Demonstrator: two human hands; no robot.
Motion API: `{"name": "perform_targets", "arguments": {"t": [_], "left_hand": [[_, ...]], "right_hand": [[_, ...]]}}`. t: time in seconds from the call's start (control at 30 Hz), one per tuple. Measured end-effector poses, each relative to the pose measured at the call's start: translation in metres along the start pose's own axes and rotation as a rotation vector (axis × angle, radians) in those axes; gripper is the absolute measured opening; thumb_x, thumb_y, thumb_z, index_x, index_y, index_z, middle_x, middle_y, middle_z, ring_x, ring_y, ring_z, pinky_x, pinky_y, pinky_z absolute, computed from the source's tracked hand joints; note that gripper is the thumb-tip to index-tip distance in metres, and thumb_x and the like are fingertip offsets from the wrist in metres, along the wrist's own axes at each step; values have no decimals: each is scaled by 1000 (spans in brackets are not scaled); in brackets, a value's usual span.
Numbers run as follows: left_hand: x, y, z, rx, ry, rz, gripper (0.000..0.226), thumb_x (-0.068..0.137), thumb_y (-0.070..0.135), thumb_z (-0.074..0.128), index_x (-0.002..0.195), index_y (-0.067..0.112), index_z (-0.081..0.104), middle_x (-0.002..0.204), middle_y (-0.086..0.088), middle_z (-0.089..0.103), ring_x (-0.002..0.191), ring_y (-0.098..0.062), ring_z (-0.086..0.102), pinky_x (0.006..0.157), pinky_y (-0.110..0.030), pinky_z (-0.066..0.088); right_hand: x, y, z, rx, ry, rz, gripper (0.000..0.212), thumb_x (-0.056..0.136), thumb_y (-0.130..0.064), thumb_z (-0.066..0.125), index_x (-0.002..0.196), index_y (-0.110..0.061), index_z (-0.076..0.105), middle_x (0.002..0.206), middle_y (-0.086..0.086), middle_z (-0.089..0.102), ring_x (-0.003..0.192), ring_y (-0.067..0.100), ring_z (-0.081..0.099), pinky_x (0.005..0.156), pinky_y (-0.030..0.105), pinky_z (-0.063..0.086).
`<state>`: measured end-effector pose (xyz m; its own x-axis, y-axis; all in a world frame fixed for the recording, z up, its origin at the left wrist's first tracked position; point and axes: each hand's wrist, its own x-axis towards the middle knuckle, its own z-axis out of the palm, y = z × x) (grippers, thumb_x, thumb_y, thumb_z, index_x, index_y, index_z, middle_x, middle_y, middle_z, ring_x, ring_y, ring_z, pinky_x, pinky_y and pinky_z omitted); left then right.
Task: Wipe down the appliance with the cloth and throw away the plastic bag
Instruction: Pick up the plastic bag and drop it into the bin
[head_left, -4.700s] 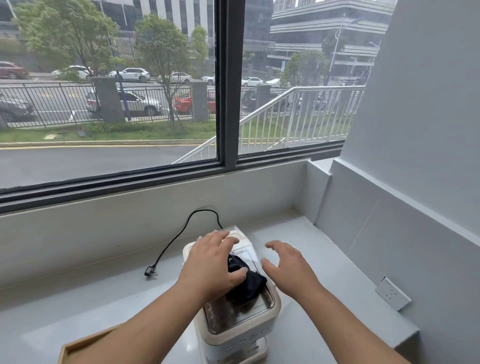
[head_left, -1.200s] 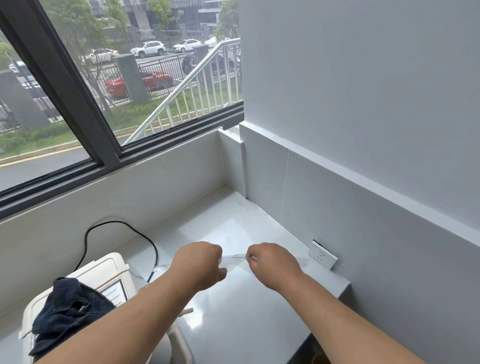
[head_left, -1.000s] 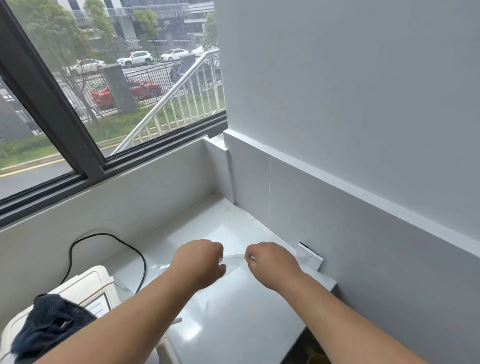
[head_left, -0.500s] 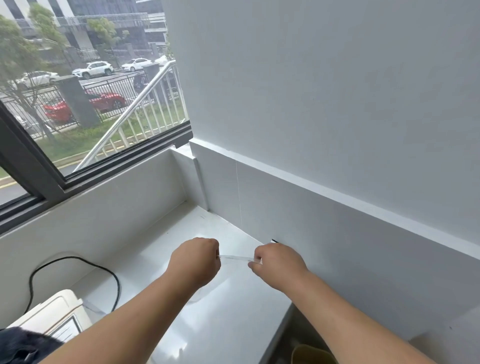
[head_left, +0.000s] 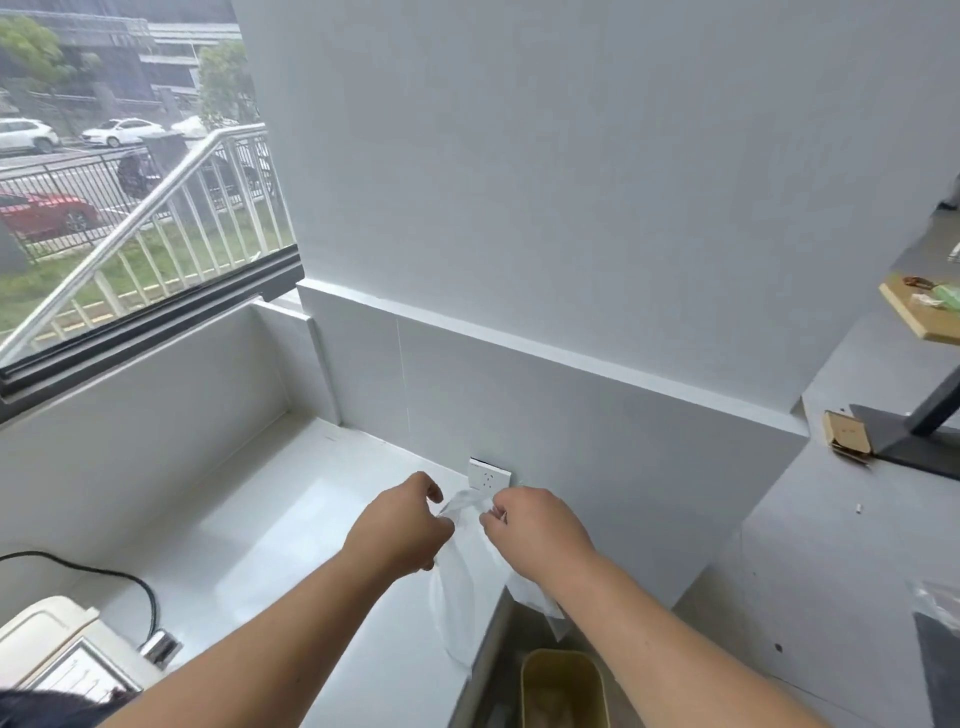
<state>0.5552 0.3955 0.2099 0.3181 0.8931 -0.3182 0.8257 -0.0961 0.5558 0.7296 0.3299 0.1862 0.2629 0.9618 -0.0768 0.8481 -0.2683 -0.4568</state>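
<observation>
- Because the bin (head_left: 565, 688) sits low on the floor, near and right of the counter (head_left: 291, 525) edge, the limp plastic bag (head_left: 465, 587) could drift and miss it.
- Farther up, the left hand (head_left: 400, 527) and right hand (head_left: 535, 530) pinch its top closed; an uneven release could drape it on the counter.

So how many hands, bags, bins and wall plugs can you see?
Hands: 2, left hand and right hand
Plastic bag: 1
Bin: 1
Wall socket: 1
Total: 5
</observation>
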Motion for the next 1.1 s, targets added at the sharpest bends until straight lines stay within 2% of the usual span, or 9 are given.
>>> {"name": "perform_targets", "arguments": {"t": [0.1, 0.27, 0.33, 0.47, 0.6, 0.7, 0.83, 0.93, 1.1], "left_hand": [[-16, 7, 10, -182, -77, 5, 40, 78, 24, 55, 118, 28, 51, 71, 3, 79, 62, -17, 77, 70, -39, 65], [-41, 15, 24, -411, -141, 18, 41, 83, 18, 58, 123, 24, 52, 72, 0, 79, 63, -22, 77, 65, -36, 62], [-49, 17, 28, -482, -154, 10, 41, 85, 16, 59, 125, 23, 51, 75, -4, 80, 62, -23, 76, 63, -33, 61], [-68, 19, 36, -521, -169, 12, 40, 89, 14, 56, 128, 22, 52, 92, -12, 77, 66, -25, 78, 64, -32, 63], [-81, 22, 45, -535, -170, 22, 40, 91, 12, 54, 130, 22, 52, 98, -14, 77, 75, -26, 79, 59, -31, 62], [-88, 27, 53, -571, -215, 33, 38, 94, 11, 53, 130, 22, 49, 92, -11, 80, 71, -25, 78, 60, -31, 61], [-86, 38, 64, -560, -228, 67, 36, 94, 14, 55, 129, 21, 50, 93, -11, 79, 63, -21, 75, 58, -30, 59], [-78, 48, 75, -529, -210, 70, 35, 94, 16, 56, 128, 21, 50, 89, -11, 78, 56, -17, 72, 52, -27, 55], [-60, 67, 100, -489, -185, 47, 31, 94, 19, 57, 125, 22, 51, 84, -7, 78, 52, -15, 71, 47, -24, 54]], "right_hand": [[-21, -3, -4, 44, 24, 23, 36, 96, -39, 53, 67, -20, 46, 67, -3, 52, 68, 22, 54, 50, 30, 31], [-61, -5, -7, 50, 43, 45, 32, 100, -48, 46, 79, -26, 54, 76, -8, 57, 79, 20, 60, 56, 30, 39], [-77, -4, -5, 81, 35, 72, 31, 99, -54, 44, 93, -29, 61, 92, -5, 67, 87, 19, 64, 65, 31, 48], [-110, -3, -5, 105, -9, 101, 55, 84, -73, 42, 117, -33, 60, 115, -5, 69, 96, 18, 64, 71, 31, 49], [-134, 1, -5, 79, -9, 101, 59, 79, -80, 47, 115, -34, 58, 117, -8, 66, 101, 18, 62, 78, 36, 53], [-142, 6, -2, 10, -28, 71, 48, 82, -68, 58, 116, -34, 54, 119, -6, 62, 101, 19, 62, 72, 33, 47], [-146, 22, 1, -28, 13, 64, 38, 93, -41, 54, 131, -34, 53, 126, -3, 59, 102, 23, 63, 84, 39, 58], [-147, 40, 0, -2, 98, 66, 50, 94, -30, 51, 142, -40, 41, 127, -5, 64, 102, 22, 66, 82, 34, 56], [-147, 76, -7, -73, 187, -16, 67, 96, -24, 53, 147, -44, 16, 104, 0, 71, 75, 22, 63, 60, 32, 44]]}}
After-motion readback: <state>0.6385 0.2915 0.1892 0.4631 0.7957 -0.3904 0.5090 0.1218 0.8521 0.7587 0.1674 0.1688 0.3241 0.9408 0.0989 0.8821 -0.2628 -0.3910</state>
